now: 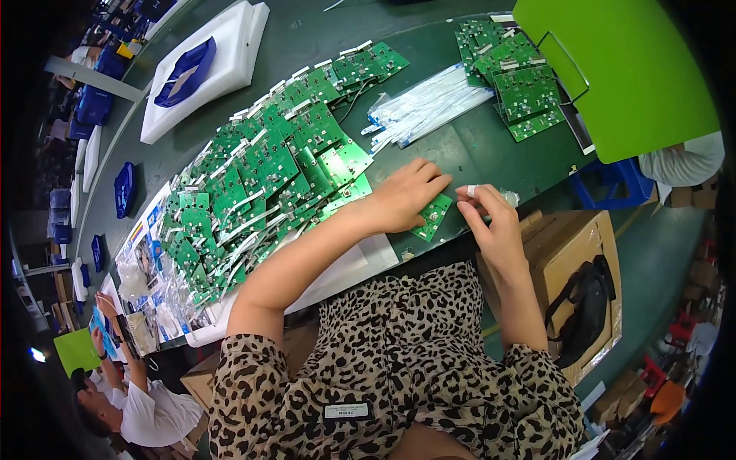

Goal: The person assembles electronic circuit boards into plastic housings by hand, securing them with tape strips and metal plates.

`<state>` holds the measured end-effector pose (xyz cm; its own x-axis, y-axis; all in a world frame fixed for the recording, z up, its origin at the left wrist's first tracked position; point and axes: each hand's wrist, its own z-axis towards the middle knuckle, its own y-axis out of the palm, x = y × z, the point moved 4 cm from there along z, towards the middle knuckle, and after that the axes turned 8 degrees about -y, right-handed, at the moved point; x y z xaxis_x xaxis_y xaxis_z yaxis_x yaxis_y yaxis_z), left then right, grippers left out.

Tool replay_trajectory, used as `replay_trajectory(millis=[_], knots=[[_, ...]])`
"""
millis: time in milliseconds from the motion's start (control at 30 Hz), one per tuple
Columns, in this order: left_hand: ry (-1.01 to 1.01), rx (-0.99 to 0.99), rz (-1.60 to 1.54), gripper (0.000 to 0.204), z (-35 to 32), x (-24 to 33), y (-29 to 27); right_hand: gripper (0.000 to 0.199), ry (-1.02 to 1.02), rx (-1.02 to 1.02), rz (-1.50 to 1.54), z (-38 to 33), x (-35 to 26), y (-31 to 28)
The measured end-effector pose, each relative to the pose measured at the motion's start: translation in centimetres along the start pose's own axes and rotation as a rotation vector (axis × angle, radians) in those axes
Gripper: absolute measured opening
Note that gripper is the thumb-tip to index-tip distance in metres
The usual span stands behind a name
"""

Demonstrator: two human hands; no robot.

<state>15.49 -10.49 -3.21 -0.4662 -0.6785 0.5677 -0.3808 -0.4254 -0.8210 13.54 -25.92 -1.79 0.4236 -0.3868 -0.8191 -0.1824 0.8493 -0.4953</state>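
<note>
Partly hidden green circuit board (436, 220), flat, pale-specked

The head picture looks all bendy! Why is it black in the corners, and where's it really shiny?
Head view: the wide fisheye lens bends straight edges, like the green table's, and leaves dark corners; head view: glare makes part of the circuit board pile pale and shiny, near the left hand; head view: a small light at far left glows nearly white.
</note>
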Motion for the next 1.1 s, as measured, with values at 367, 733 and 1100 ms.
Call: replay_trajectory(millis=[367, 733, 1100], knots=[[-0.360, 0.043, -0.551, 0.029, -2.6, -1.9, -5.4, 0.014, 0.178, 0.198, 0.410, -1.6, -0.1, -0.9], [-0.498, 0.736, -1.205, 0.035, -10.4, 1.8, -3.3, 0.014, -0.316, 0.289, 0.163, 4.0, -6.8, 5.0], [-0.494, 0.829, -0.960, 0.039, -12.6, 1.5, -2.0, 0.012, -0.336, 0.126, 0.215, 4.2, -7.6, 6.9]])
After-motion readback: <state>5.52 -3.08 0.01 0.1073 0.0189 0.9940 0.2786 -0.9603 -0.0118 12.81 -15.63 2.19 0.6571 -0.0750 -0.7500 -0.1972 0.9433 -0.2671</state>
